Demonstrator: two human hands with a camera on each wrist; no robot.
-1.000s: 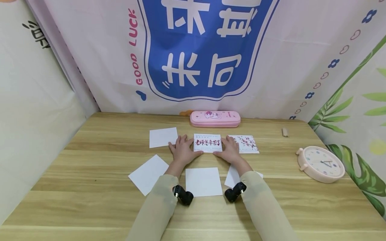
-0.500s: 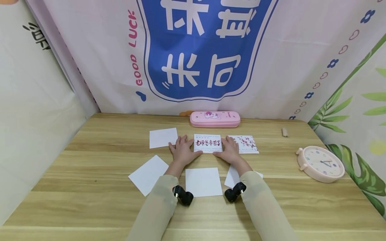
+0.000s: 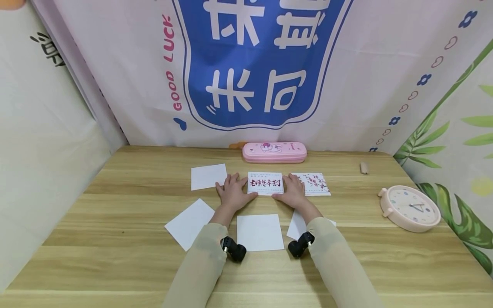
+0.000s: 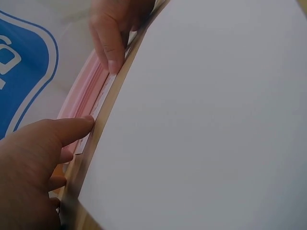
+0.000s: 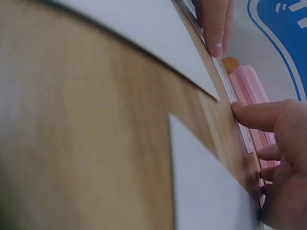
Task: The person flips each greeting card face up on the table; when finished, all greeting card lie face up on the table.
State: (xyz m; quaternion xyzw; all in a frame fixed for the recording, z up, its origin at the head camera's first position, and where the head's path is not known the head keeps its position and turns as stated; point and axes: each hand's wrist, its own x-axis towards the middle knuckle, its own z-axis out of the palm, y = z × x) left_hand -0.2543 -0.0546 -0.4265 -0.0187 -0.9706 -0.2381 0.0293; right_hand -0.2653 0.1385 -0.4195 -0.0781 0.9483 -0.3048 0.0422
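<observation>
A white card with red Chinese writing point(image 3: 265, 183) lies flat on the table between the two hands. At its left edge is my left hand point(image 3: 233, 192), fingers spread and thumb near the lower corner. My right hand point(image 3: 294, 192) mirrors it at the right edge, partly covering a card with red blossoms point(image 3: 316, 184). Both wrist views show the thumbs touching the written card, seen almost edge-on: the left thumb point(image 4: 79, 129) and the right thumb point(image 5: 252, 114). A blank white card point(image 3: 260, 233) lies nearer, between the forearms, and looms large in the left wrist view.
More blank cards lie around: one at upper left point(image 3: 209, 176), one tilted at left point(image 3: 188, 223), one partly under the right forearm point(image 3: 295, 226). A pink pencil case point(image 3: 275, 152) stands at the back. To the right are a pink clock point(image 3: 412, 209) and a small beige piece point(image 3: 363, 169).
</observation>
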